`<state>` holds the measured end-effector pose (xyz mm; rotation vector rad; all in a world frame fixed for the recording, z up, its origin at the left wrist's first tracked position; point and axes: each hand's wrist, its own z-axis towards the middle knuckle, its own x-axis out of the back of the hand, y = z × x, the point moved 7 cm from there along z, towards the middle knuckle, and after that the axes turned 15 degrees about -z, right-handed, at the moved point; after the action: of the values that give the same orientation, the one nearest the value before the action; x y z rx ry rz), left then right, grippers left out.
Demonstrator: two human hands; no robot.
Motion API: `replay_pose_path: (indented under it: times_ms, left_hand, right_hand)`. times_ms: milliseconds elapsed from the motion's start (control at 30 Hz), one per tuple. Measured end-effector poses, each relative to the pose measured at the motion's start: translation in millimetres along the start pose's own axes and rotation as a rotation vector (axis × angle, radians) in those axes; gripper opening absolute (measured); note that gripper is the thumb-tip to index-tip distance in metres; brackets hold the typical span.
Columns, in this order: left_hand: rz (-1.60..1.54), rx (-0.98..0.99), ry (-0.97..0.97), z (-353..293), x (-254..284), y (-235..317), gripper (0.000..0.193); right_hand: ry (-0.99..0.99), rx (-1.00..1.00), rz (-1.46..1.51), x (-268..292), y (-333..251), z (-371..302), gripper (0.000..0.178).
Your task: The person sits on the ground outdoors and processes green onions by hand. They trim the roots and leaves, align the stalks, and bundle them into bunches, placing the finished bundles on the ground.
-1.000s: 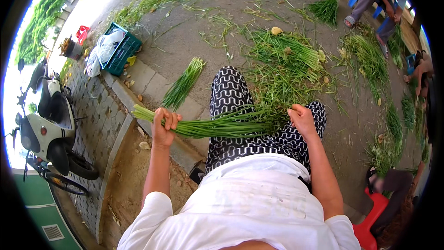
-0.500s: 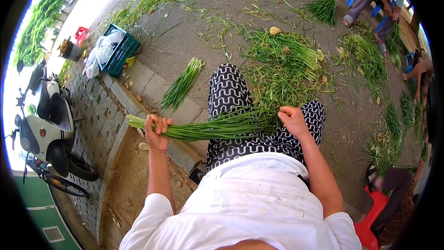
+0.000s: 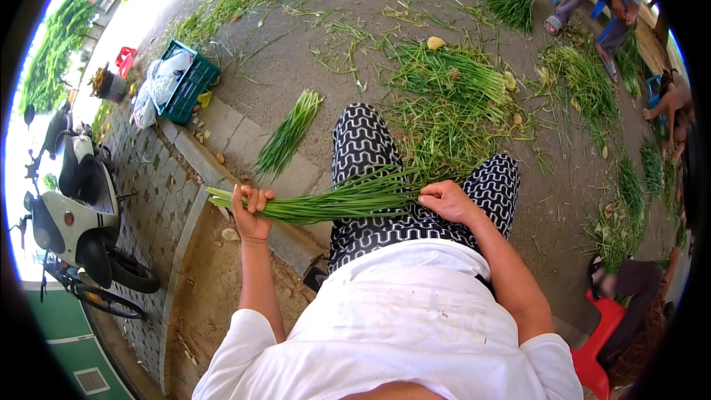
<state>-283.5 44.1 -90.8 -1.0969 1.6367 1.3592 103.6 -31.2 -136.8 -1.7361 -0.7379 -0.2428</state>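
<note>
A long bunch of green chives [image 3: 333, 206] lies crosswise above my lap. My left hand [image 3: 253, 211] is closed round it near its pale stem ends, which stick out to the left. Over my right thigh, my right hand [image 3: 449, 201] has its fingers pinched together at the leaf tips on the bunch's right end. How many leaves it holds is too small to make out. A second bunch of chives [image 3: 290, 133] rests on the pavement in front, left of my knees. Beyond my knees spreads a big loose pile of chives [image 3: 463, 85].
A green crate [image 3: 194, 89] with white plastic bags stands at the far left, past the kerb [image 3: 194, 148]. A scooter [image 3: 70, 215] is parked on the left. More greens [image 3: 585, 89] lie on the right, where other people sit, one by a red stool [image 3: 600, 341].
My right hand has moved left and slightly down, from above my right knee to the leaf tips. My left hand keeps its grip on the bunch, almost in the same place.
</note>
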Motion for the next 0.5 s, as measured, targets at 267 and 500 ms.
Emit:
replay_pose_path:
  times_ms: [267,500]
  left_hand:
    - [-0.027,0.007,0.041,0,13,-1,0.032]
    - [-0.051,0.009,0.062,1,25,-2,0.032]
  right_hand:
    - [-0.156,0.147,-0.064,-37,-13,6,0.037]
    - [-0.203,0.064,0.074,-37,-14,2,0.029]
